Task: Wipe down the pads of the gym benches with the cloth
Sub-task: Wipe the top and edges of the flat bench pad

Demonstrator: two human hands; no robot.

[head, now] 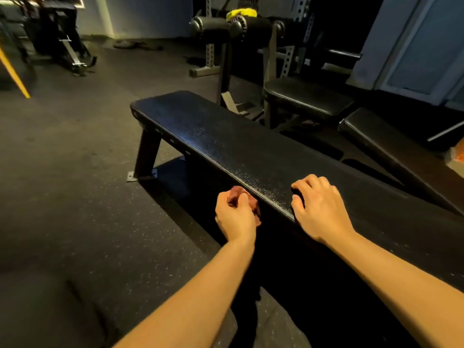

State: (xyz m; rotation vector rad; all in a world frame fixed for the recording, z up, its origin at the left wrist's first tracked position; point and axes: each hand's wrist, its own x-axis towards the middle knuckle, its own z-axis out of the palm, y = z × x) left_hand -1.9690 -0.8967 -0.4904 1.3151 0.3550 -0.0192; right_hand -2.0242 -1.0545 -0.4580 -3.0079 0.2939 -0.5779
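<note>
Maroon cloth (254, 205) sits bunched in your left hand (234, 218), with your fingers and thumb curled round it so that only small folds show above and to the right of your knuckles. The wad is against the near long edge of the flat bench pad (213, 136), at the side face rather than on top. Your right hand (320, 209) rests on top of that same pad just beside the left. Its fingers are bent with the tips down on the textured black surface and the thumb near the edge, and it holds nothing. The pad runs away from you towards the upper left, carried at its far end by a splayed metal leg (147, 156) with a foot plate on the speckled rubber floor (75, 197). Beyond the bench, to the right, stands a second bench with a black seat pad (308, 96) and a sloping back pad (391, 149). Behind them two black foam rollers (213, 27) hang off a perforated steel upright (209, 55), with something yellow (242, 12) draped above.
</note>
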